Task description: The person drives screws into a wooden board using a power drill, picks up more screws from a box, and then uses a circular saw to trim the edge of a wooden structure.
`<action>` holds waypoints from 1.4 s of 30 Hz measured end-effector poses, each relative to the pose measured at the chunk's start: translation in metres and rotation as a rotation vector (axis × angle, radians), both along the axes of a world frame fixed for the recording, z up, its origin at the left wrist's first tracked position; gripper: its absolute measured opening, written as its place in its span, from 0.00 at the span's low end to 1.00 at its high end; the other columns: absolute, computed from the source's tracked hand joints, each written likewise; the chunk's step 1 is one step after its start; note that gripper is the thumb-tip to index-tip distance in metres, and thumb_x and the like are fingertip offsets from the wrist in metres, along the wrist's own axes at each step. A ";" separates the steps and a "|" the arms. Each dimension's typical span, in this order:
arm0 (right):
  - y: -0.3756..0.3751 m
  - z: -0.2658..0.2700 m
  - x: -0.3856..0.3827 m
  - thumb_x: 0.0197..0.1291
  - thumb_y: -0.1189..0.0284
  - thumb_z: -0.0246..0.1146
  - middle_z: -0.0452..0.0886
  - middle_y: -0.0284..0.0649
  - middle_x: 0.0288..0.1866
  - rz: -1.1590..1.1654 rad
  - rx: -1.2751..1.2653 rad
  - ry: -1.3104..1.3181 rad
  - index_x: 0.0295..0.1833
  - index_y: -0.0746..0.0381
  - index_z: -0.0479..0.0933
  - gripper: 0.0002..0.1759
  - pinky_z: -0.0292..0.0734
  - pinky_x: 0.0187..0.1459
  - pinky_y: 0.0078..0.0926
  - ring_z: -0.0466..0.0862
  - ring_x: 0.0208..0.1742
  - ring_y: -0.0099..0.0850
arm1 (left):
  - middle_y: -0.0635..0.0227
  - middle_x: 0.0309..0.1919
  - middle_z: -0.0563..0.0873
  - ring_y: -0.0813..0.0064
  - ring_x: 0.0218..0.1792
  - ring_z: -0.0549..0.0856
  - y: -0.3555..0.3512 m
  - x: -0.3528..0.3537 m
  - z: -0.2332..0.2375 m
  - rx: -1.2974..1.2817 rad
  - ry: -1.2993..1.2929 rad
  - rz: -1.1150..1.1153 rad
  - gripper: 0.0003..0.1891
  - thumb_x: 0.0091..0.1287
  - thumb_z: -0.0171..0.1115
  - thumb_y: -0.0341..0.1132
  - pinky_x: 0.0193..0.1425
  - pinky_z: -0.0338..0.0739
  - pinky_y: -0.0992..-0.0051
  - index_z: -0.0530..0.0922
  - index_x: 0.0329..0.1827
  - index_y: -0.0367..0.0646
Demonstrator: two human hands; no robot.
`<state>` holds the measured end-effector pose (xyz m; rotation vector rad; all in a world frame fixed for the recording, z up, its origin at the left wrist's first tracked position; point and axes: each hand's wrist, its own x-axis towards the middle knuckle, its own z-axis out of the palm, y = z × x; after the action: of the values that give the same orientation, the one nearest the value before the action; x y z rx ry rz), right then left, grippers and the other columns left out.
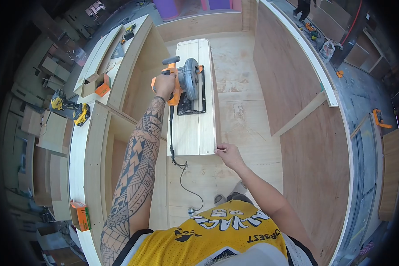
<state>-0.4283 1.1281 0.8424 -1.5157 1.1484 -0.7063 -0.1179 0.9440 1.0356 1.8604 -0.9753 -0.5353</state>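
My left hand (165, 84) is wrapped round the rear handle of an orange and grey circular saw (189, 80). The saw's black base plate rests on a long pale wooden box (188, 133), with a seam running along its top. From the saw, a dark power cord (171, 133) hangs over the box's near end. At the near right corner of the box, my right hand (229, 156) has its fingertips pinched together against the edge. A thin light-coloured thing seems to be between them, too small to name.
On the left wooden frame (91, 168) stand a yellow drill (71, 106), an orange carton (103, 85) and another small carton (80, 216). A plywood panel (312, 164) rises on the right. A cable plug (191, 212) lies by my feet. Another person's legs (302, 9) show far back.
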 end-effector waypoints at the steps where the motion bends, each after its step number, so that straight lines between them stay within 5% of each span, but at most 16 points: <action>1: -0.006 0.005 -0.001 0.70 0.65 0.74 0.93 0.51 0.49 0.006 0.003 -0.004 0.57 0.72 0.88 0.20 0.88 0.54 0.35 0.94 0.49 0.38 | 0.64 0.26 0.86 0.71 0.22 0.85 0.002 -0.002 0.003 0.017 -0.008 0.000 0.18 0.70 0.73 0.43 0.28 0.82 0.67 0.86 0.39 0.31; 4: -0.029 0.016 0.010 0.71 0.64 0.72 0.91 0.58 0.56 0.134 0.094 0.182 0.67 0.75 0.81 0.28 0.86 0.60 0.40 0.92 0.56 0.44 | 0.66 0.25 0.85 0.72 0.21 0.85 0.012 -0.012 0.015 0.031 0.006 0.014 0.18 0.71 0.73 0.43 0.27 0.81 0.67 0.86 0.39 0.31; 6: -0.035 0.016 0.042 0.75 0.64 0.67 0.84 0.68 0.63 -0.233 -0.106 0.049 0.77 0.76 0.69 0.35 0.81 0.67 0.50 0.86 0.65 0.57 | 0.65 0.25 0.85 0.72 0.21 0.84 0.009 -0.007 0.009 0.018 0.028 0.010 0.18 0.71 0.73 0.43 0.27 0.81 0.67 0.86 0.39 0.31; 9: -0.050 -0.019 0.083 0.83 0.62 0.57 0.77 0.74 0.69 -0.220 -0.213 0.144 0.83 0.72 0.56 0.35 0.79 0.67 0.57 0.81 0.68 0.68 | 0.65 0.25 0.85 0.73 0.21 0.84 0.009 -0.003 0.007 0.010 0.047 0.005 0.17 0.72 0.73 0.42 0.27 0.80 0.68 0.86 0.39 0.31; 15: -0.030 -0.004 0.072 0.85 0.65 0.51 0.79 0.73 0.63 -0.229 -0.233 0.119 0.82 0.69 0.58 0.30 0.78 0.63 0.64 0.82 0.62 0.71 | 0.65 0.25 0.85 0.73 0.21 0.85 0.015 -0.015 0.011 0.011 0.020 0.007 0.17 0.72 0.73 0.41 0.27 0.80 0.68 0.87 0.41 0.30; 42: -0.001 -0.013 0.064 0.84 0.65 0.49 0.77 0.70 0.66 -0.210 -0.191 0.136 0.83 0.64 0.58 0.28 0.79 0.61 0.67 0.83 0.59 0.72 | 0.64 0.24 0.85 0.72 0.20 0.85 0.001 -0.009 0.002 -0.023 -0.018 0.032 0.17 0.71 0.74 0.41 0.25 0.81 0.67 0.87 0.40 0.31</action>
<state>-0.3643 1.1266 0.8297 -1.6372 1.3898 -0.8861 -0.1268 0.9447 1.0376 1.8603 -0.9580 -0.4862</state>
